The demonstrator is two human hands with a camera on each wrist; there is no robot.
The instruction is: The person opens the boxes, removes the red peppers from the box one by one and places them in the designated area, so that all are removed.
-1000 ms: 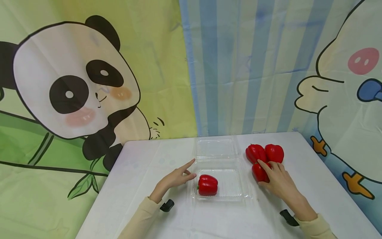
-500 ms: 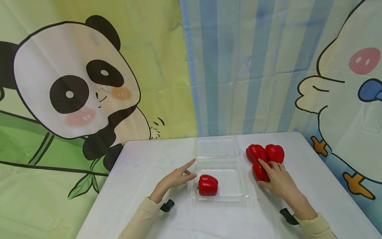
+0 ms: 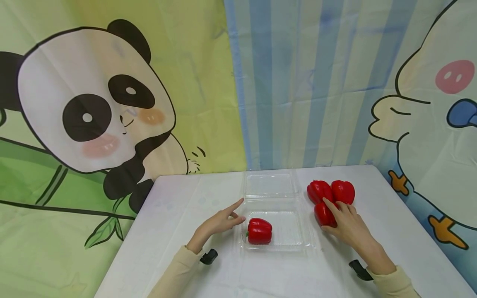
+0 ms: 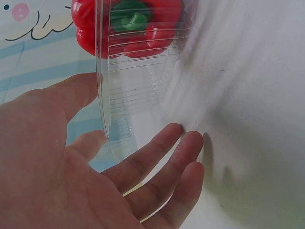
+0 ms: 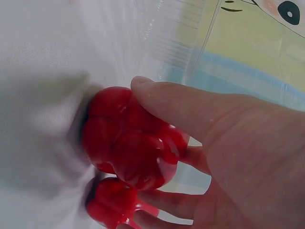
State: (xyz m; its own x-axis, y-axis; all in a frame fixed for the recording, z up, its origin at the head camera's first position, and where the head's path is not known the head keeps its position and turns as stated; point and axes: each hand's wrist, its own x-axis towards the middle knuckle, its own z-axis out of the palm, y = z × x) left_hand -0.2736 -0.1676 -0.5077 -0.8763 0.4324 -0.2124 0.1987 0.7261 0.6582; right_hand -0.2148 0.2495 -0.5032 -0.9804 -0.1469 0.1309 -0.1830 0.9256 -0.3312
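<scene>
A clear plastic clamshell box [image 3: 287, 247] lies on the table with its lid folded back. One red bell pepper [image 3: 259, 231] sits in its left part, green stem toward the left. At the box's left rim my left hand [image 3: 220, 222] rests, thumb and forefinger touching the edge, the other fingers relaxed in the left wrist view. My right hand [image 3: 350, 225] grips a second red bell pepper [image 5: 128, 138] between thumb and fingers, right of the box. Behind it two more red bell peppers [image 3: 319, 191] stand close together; one [image 5: 112, 200] shows below the gripped pepper in the right wrist view.
The table [image 3: 179, 194] has a white cover. A cloth backdrop [image 3: 275, 82] with cartoon animals hangs right behind its far edge. The open lid [image 3: 270, 183] reaches back toward that edge. Black straps [image 3: 360, 272] are at both wrists.
Hardly anything differs. My right hand stays on the same pepper, with at most a tiny shift, and my left hand keeps its place at the box.
</scene>
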